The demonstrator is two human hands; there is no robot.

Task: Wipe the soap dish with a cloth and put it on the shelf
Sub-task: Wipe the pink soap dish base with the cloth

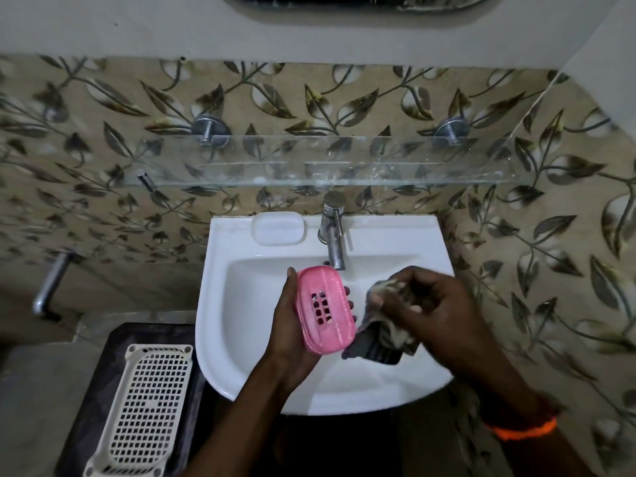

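Fingers [348,297] of left hand [289,325] grip soap dish [325,309]; right hand [433,311] bunches cloth [378,339] just beside. Wiping seems unfinished; shelf [309,173] above waits.

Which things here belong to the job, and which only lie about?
For the job: pink soap dish, cloth, glass shelf, left hand, right hand.
Lying about: white soap dish, tap, sink, white grid tray.

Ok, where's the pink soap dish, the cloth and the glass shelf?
pink soap dish [325,309]: head view, on its slotted middle.
cloth [382,342]: head view, on the dark folds hanging below the right hand.
glass shelf [344,173]: head view, on the clear pane near its front edge.
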